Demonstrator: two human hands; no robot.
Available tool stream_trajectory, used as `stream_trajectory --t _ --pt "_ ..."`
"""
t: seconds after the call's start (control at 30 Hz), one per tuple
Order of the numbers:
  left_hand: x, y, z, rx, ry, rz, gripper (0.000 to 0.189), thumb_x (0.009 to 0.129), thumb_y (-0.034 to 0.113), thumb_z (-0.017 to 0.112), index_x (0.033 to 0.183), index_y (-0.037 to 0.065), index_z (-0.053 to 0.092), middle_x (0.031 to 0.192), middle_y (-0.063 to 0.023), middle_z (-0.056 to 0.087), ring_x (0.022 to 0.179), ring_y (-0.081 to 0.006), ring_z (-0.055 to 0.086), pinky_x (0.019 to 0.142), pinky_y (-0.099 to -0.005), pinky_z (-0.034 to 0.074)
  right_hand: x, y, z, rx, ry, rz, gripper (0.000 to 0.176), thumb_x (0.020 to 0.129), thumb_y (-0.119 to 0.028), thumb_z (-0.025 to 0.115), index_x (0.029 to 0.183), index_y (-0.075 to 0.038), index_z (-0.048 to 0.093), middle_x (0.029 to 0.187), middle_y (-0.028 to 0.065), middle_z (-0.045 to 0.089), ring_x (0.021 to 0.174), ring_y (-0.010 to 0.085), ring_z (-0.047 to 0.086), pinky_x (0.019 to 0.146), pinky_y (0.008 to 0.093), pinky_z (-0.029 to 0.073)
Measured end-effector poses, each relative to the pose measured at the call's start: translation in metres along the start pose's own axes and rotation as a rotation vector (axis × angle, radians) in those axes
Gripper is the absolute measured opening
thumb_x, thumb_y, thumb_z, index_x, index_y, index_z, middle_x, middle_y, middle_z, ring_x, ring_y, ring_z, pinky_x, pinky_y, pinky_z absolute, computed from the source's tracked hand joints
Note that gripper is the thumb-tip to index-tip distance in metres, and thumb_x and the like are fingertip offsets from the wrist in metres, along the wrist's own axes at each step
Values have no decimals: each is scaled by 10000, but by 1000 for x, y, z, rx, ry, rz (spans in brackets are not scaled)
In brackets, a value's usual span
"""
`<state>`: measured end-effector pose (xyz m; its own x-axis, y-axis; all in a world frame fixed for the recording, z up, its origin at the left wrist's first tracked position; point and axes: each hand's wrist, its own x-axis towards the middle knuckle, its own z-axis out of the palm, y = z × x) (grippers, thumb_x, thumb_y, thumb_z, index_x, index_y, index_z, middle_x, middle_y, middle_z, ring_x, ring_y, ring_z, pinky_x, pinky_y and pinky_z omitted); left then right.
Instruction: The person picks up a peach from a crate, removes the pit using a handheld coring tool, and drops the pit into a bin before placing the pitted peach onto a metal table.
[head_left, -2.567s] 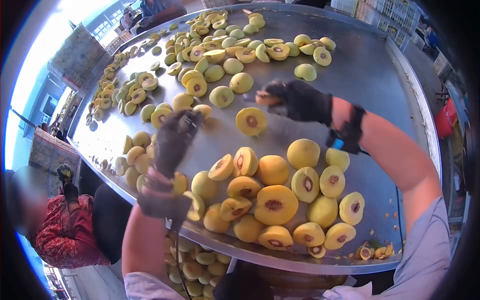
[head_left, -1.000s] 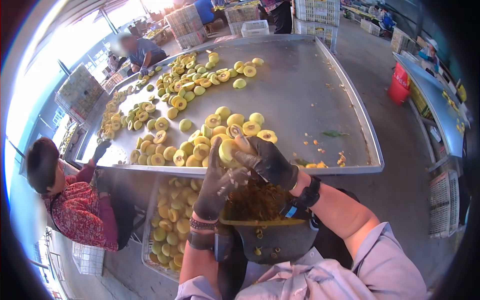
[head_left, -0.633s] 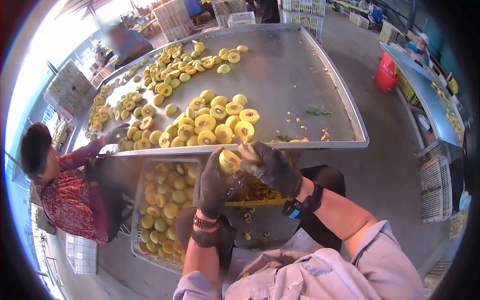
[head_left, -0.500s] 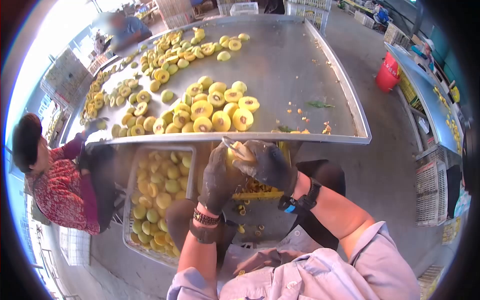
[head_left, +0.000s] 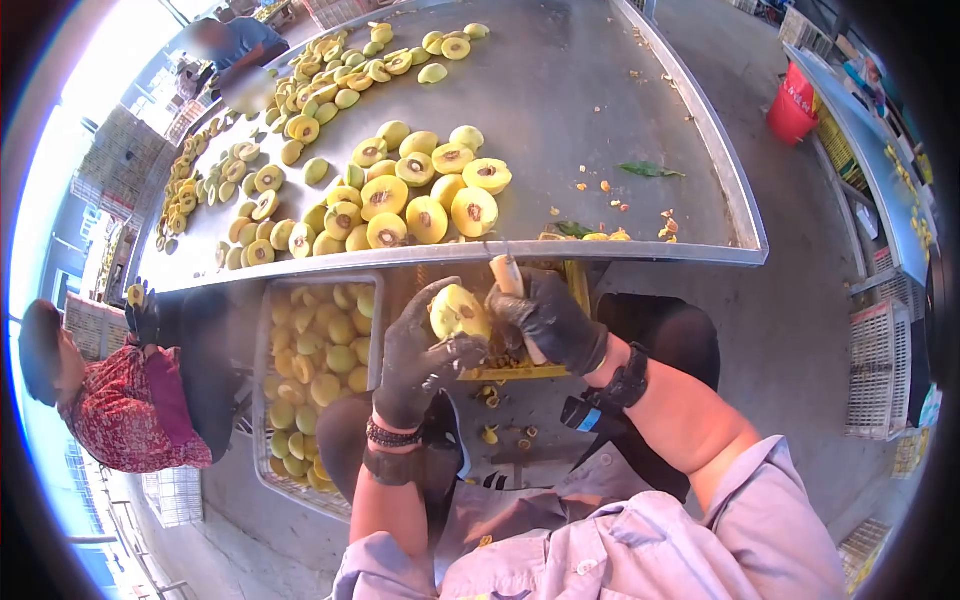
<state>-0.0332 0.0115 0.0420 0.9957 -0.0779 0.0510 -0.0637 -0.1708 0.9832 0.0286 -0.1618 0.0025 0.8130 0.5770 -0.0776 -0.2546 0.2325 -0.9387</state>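
At lower centre, the left hand curls its fingers around a yellow fruit half; beside it, the right hand wraps its fingers round a wooden-handled tool.

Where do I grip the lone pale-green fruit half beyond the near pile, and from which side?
Grip the fruit half low on its opposite sides, coming from above and slightly right. It seems to lie cut face down, and its rounded top would likely slip from a high pinch. Bare metal table to its right should leave room.
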Motion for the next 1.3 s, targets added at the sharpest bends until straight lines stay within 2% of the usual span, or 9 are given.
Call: stream_trajectory --t 0.07,0.23,0.33,0.37,0.43,0.6,0.77,0.97,1.3 --pt "-1 -1 -1 -308 31 -86 474 803 131 621 1235 -13 489 1072 -64 580 987 -121 543 834 -298 480 -9 -8 -6 -59 -17 140 146 871 -195 611 917 -67 559 696 -27 528 555 33 472 499 208 398" --pt "-2 -1 7 -859 229 -131 613 845 305 637 1289 -41 394 1180 -161 536 1012 -232 559 900 -294 444 -13 21 -9 -986 137 -448 298 810 -146 628 1057 -38 501 802 163 602 707 347 599 603 368 474" --pt "-7 -41 3 845 511 468 674 786 129 708 1319 -46 335 1173 -158 529 1033 -246 545 929 -328 435 -18 5 3 -1017 122 -423 328 787 -142 630 1062 -21 499 866 205 603 799 399 588 649 404 484" --pt "-7 -37 8 538 444 278 822 695 16 767 1353 -39 277 1209 -162 490 1072 -247 520 955 -344 420 -19 1 6 -1064 109 -394 333 783 -144 632 1063 -18 501 874 205 606 805 391 594 654 403 487" --pt "-5 -52 8 638 481 409 854 676 1 776 1363 -31 269 1244 -165 455 1101 -232 498 965 -340 412 -18 -4 11 -1117 103 -395 339 778 -146 635 1062 -14 506 881 203 609 808 379 601 660 403 491" --pt "-2 -71 7 469 450 375 589 859 64 570 1367 -23 286 1310 -170 407 1182 -255 436 1002 -352 378 -8 -5 11 -1155 120 -567 280 795 -178 607 1005 -14 519 778 190 622 701 351 621 595 425 492" --pt "7 -44 18 -532 394 -3 435 1011 256 318 1374 16 297 1286 -105 437 1163 -202 450 984 -342 398 -3 -6 10 -1196 44 -522 259 783 -144 593 987 -20 493 766 189 620 711 355 624 595 434 493" --pt "6 -65 15 735 512 544 322 961 52 336 1229 -72 465 1214 -204 501 1098 -282 503 956 -362 402 0 6 13 -1160 4 -396 245 795 -148 586 982 -21 494 766 195 602 734 363 614 609 435 479" --pt "-2 -67 11 586 464 410 377 948 4 329 1314 -52 395 1293 -183 453 1204 -274 444 1011 -364 371 -1 -19 8 -1141 -225 -202 335 728 -116 640 989 21 481 831 241 611 830 392 606 694 442 483"
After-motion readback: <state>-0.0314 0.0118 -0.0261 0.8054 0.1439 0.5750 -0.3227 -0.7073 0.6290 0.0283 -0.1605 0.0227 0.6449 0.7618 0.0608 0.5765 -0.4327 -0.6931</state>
